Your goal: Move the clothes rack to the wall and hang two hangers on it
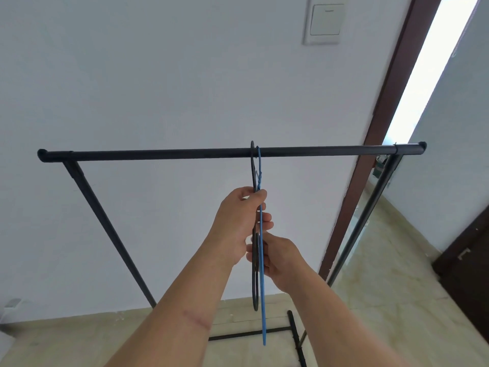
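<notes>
A black clothes rack point(158, 154) stands against the white wall, its top bar running across the middle of the view. Two hangers hook over the bar right of its middle: a black hanger point(255, 287) and a blue hanger point(262, 300), both seen edge-on and hanging side by side. My left hand point(238, 221) pinches the hangers near their necks, just under the bar. My right hand point(277, 258) grips them lower down, on their bodies.
A light switch point(326, 21) sits high on the wall. A brown door frame point(381, 128) runs down the right side, with a dark door point(465, 274) beyond it. The rack's base bars point(248, 333) lie on the tiled floor.
</notes>
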